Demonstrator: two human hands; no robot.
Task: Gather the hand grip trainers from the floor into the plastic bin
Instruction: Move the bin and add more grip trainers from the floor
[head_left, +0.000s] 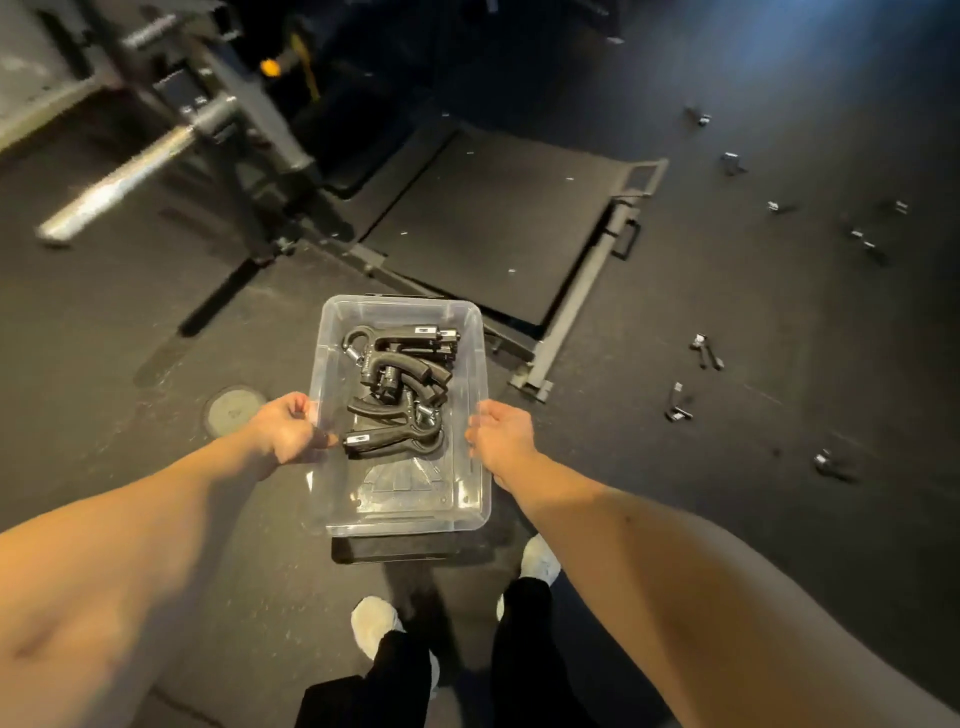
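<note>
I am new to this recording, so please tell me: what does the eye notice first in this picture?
First, the clear plastic bin in the centre, held at its sides by the left hand and right hand, with black grip trainers piled inside. Next, more trainers on the floor lie scattered to the right, beside a dark gym platform.

The floor (130, 322) was dark rubber. A black machine frame (249, 156) with a steel bar (119, 187) stood beside a flat platform (493, 218).

left hand (283, 426) and right hand (501, 434) outstretched, fingers curled
</note>
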